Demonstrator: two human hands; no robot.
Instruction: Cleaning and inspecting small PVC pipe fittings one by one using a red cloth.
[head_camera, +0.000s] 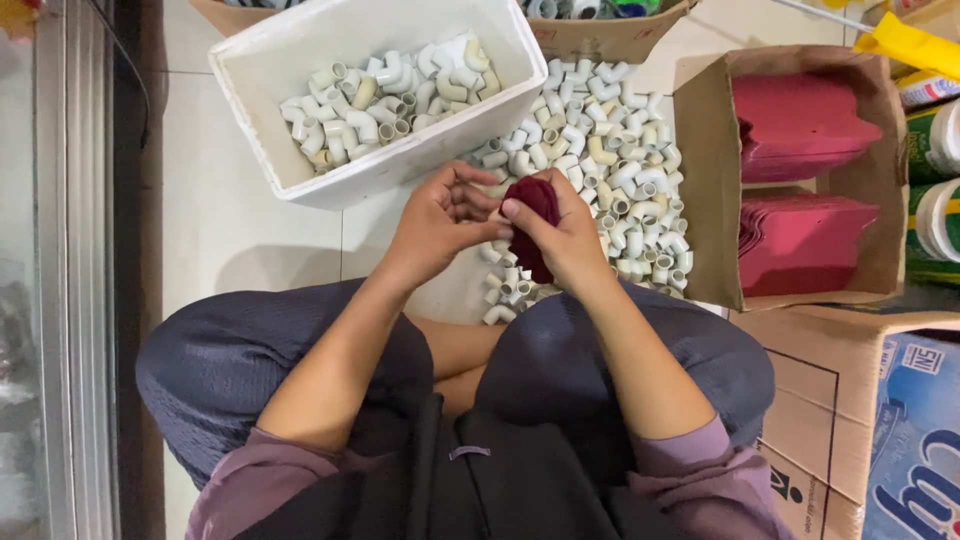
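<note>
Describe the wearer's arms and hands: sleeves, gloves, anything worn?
Both hands bare: left hand and right hand, no gloves, rings or watch visible. Forearms uncovered. Mauve sleeves pushed up near the elbows. No markings visible.

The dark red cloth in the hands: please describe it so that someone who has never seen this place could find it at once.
Start at the white foam box of pipe elbows at top centre, then drop to the loose pile of white pipe elbows on the floor. At the pile's near edge, the left hand and right hand hold the dark red cloth, the only soft, dark thing among the pale fittings.
</note>
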